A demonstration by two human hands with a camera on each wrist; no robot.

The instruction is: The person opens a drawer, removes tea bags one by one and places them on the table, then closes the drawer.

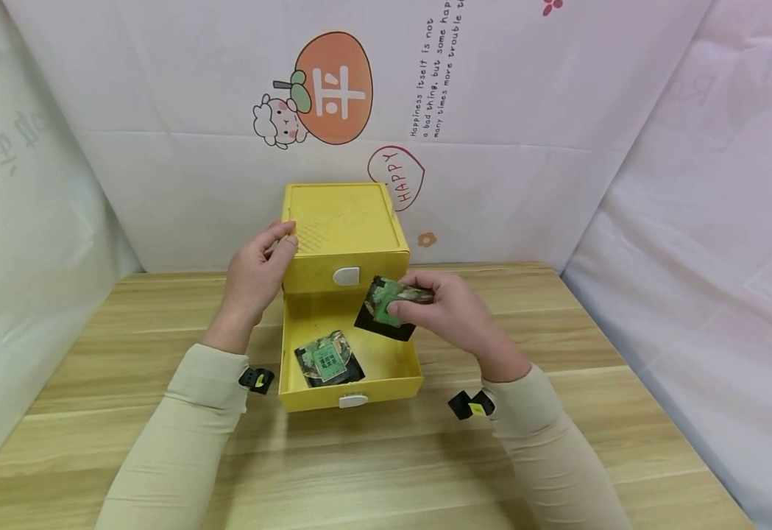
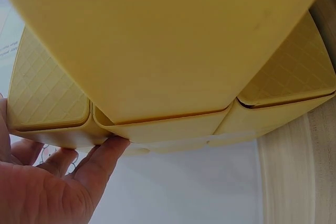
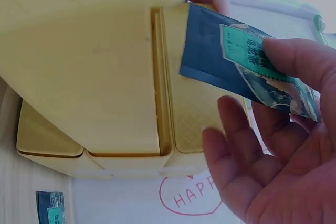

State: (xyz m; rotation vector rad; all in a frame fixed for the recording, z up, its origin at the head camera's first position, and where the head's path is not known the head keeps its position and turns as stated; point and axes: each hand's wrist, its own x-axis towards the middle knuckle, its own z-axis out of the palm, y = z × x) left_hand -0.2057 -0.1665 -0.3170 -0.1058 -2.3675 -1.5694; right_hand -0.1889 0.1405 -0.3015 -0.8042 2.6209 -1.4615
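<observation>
My right hand (image 1: 448, 309) pinches a dark tea packet (image 1: 388, 309) over the open lower drawer (image 1: 349, 394); my left hand (image 1: 256, 276), fingers apparently relaxed, rests against the yellow box (image 1: 346, 228).

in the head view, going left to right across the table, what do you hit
left hand resting on the side of the yellow box → tea packet lying in the open bottom drawer → second tea packet held over the drawer → right hand pinching it
</observation>
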